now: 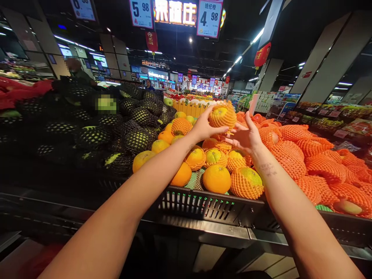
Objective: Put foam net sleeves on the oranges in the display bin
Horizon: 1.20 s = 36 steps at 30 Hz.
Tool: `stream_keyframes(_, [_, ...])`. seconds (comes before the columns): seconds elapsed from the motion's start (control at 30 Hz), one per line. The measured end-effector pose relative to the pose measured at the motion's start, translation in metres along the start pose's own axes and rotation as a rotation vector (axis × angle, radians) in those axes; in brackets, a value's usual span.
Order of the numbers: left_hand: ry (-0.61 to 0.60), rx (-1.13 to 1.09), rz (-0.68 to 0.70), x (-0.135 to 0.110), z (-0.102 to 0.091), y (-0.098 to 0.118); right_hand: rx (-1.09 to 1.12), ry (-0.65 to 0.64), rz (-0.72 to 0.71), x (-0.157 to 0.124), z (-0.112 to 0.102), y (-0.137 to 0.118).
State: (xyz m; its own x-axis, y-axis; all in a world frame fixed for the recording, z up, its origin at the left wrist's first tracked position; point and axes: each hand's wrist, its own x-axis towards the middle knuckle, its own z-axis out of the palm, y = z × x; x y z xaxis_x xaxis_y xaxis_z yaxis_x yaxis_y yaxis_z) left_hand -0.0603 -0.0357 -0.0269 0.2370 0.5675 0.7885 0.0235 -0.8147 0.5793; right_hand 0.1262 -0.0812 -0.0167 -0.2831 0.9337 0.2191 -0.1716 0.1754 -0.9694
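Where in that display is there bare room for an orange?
A small patch of green liner shows in the black basket, between two unnetted oranges. The metal ledge below looks bare but narrow. Netted oranges crowd beneath the left hand and right hand; foam-netted fruit packs the right.

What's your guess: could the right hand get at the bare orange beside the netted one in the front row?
Probably yes. The right hand is open, fingers spread, and nothing covers the top of the bare orange; the left hand holds a netted fruit higher up, apparently out of the way.
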Motion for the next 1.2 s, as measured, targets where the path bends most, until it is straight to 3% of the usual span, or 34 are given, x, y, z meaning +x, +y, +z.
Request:
stream_keyframes(0.07, [-0.126, 0.008, 0.014, -0.003, 0.002, 0.003, -0.024, -0.016, -0.015, -0.002, 0.004, 0.003])
stream_keyframes(0.13, [-0.172, 0.032, 0.0, -0.003, 0.002, 0.004, -0.034, -0.004, -0.023, -0.001, 0.007, 0.007])
stream_keyframes(0.3, [-0.073, -0.159, -0.099, 0.006, -0.001, 0.002, 0.013, 0.108, -0.004, 0.003, 0.01, 0.012])
stream_keyframes(0.47, [-0.115, -0.287, -0.271, 0.01, -0.004, 0.006, -0.019, 0.139, -0.03, 0.005, 0.007, 0.013])
stream_keyframes(0.63, [-0.115, -0.298, -0.288, 0.009, -0.006, 0.012, -0.039, 0.142, -0.096, 0.005, 0.006, 0.014])
stream_keyframes(0.83, [-0.032, -0.272, -0.325, 0.01, -0.006, 0.006, -0.01, 0.112, -0.153, 0.003, 0.01, 0.012])
stream_keyframes(1.2, [-0.013, -0.196, -0.395, 0.009, -0.004, -0.005, -0.027, 0.147, -0.09, 0.005, 0.01, 0.014])
